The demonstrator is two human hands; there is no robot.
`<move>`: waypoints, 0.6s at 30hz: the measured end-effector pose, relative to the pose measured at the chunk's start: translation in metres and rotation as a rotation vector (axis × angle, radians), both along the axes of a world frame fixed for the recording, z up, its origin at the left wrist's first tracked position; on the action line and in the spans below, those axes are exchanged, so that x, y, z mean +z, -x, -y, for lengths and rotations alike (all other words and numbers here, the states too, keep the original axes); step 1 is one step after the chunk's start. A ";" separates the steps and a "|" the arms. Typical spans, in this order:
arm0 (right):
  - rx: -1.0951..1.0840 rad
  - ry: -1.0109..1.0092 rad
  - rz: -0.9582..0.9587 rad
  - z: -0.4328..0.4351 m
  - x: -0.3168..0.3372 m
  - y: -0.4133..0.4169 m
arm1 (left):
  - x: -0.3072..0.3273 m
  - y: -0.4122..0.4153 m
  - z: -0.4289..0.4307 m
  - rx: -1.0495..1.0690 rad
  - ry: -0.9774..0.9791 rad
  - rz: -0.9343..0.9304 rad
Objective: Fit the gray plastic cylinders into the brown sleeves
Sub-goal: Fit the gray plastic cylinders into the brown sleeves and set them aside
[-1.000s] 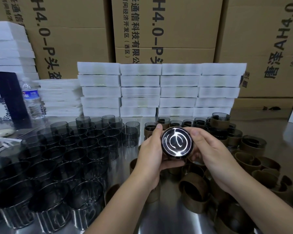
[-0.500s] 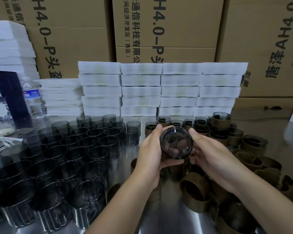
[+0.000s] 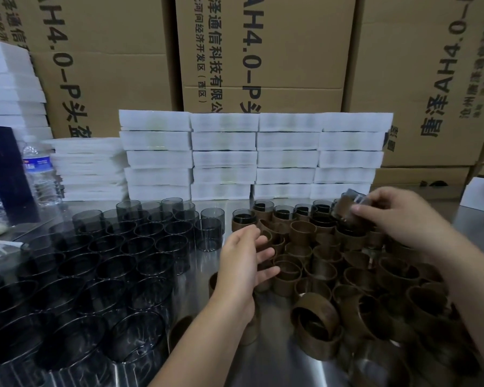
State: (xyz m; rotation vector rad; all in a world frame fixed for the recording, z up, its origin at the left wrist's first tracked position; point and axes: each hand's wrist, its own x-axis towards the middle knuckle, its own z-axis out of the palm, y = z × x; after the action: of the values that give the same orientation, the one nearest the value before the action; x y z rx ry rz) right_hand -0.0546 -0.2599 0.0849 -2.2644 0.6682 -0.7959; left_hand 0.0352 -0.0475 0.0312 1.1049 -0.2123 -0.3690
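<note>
Several gray see-through plastic cylinders (image 3: pixel 148 244) stand upright in rows on the left of the metal table. A heap of loose brown sleeves (image 3: pixel 316 319) lies on the right. Behind it stands a row of sleeved cylinders (image 3: pixel 243 219). My right hand (image 3: pixel 394 216) grips one sleeved cylinder (image 3: pixel 347 209), tilted, at the right end of that row, above other finished pieces. My left hand (image 3: pixel 246 261) hovers over the left edge of the sleeve heap with its fingers spread and relaxed, holding nothing.
White foam trays (image 3: pixel 254 157) are stacked along the back of the table in front of big cardboard boxes (image 3: pixel 263 51). A water bottle (image 3: pixel 39 174) and a dark box (image 3: pixel 3 169) stand at the far left. The steel tabletop (image 3: pixel 266 367) shows between my forearms.
Both hands held the sleeved cylinder at the centre. Now my right hand has carried it to the back right, and my left hand has let go and dropped toward the sleeves.
</note>
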 end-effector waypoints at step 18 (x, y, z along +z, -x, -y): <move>-0.257 0.278 -0.588 0.063 -0.027 -0.030 | 0.001 0.004 0.001 -0.104 -0.093 0.041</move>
State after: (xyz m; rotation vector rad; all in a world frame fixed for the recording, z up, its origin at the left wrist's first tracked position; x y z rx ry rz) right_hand -0.0243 -0.3225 0.0582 -2.7295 1.1965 -0.3340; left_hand 0.0311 -0.0488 0.0318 1.1965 -0.2923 -0.4534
